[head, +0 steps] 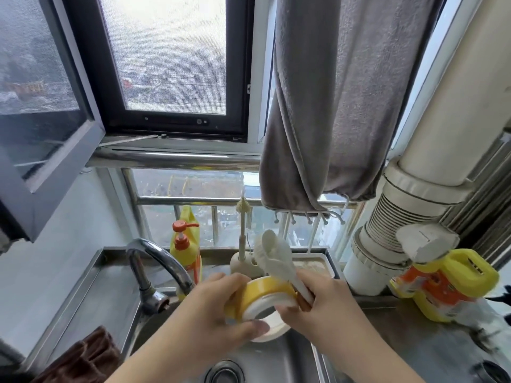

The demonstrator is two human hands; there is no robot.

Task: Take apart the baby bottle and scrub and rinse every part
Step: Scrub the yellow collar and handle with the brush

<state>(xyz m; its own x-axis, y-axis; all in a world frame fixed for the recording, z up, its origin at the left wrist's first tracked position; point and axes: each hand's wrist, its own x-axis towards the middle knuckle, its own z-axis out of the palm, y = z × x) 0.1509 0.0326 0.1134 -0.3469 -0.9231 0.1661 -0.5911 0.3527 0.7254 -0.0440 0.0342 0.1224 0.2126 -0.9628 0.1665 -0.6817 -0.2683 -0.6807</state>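
Bottle collar (261, 294): yellow outside, white inner rim. Brush (276, 254): off-white. Soap bottle (185, 244): yellow, orange pump. Hanging towel (331, 106): grey. Cloth (83, 357): brown. Tipped jug (445, 283): yellow, orange label.

glossy metal sink (279, 355), fuzzy cloth towel (331, 106)

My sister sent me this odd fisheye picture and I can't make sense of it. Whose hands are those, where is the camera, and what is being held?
There is no machine here. One wide-angle camera sits on a person's head, looking forward and down over a steel sink below a window.

The left hand grips a yellow bottle ring with a white rim, a part of the baby bottle. The right hand holds a white bottle brush, bristle end up.

Behind are the tap, a yellow soap pump bottle, a small brush in a stand and a grey towel hanging. A yellow jug stands on the right.
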